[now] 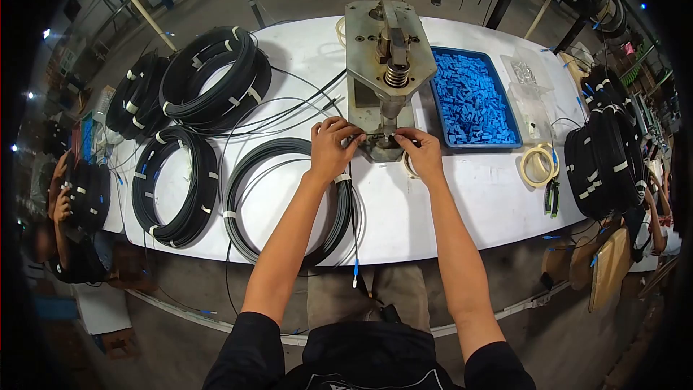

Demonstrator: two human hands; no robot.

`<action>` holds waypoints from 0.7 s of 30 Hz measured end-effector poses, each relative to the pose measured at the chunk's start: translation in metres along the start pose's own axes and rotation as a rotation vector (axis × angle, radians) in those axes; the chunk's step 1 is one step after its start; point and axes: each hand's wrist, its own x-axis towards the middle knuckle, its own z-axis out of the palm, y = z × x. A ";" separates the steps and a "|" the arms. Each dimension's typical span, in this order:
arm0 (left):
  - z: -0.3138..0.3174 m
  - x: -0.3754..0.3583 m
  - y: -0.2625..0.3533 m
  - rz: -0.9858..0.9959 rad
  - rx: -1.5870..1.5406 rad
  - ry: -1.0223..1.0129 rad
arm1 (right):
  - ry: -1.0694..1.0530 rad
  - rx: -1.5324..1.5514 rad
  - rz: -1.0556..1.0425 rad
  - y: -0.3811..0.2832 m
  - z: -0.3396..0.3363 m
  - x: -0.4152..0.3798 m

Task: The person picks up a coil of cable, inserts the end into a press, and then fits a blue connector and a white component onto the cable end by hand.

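A metal hand press with a coil spring stands on the white table in front of me. My left hand is closed at the left of the press's lower jaw, its thumb and finger pinching a thin black cable. On the jaw's right side my right hand is pinched shut; what lies between its fingertips is too small to make out. Below my left hand lies a coil of black cable. One end of it hangs over the table's front edge with a blue connector.
A blue tray full of small blue parts stands right of the press. Beyond it are tape rolls, green-and-black cutters and clear bags. More black coils lie left, others right. Other people's hands show at the sides.
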 end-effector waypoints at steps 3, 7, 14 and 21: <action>0.000 0.001 0.000 -0.006 -0.009 -0.006 | 0.009 -0.009 -0.014 0.001 0.001 0.001; 0.001 0.000 -0.001 0.003 -0.003 0.003 | -0.001 0.026 0.005 -0.001 0.000 0.001; 0.000 0.000 0.000 -0.018 -0.002 -0.009 | 0.005 0.038 0.034 0.002 0.000 0.001; -0.001 0.000 0.001 -0.008 -0.012 -0.010 | -0.001 0.051 0.039 0.005 0.000 0.002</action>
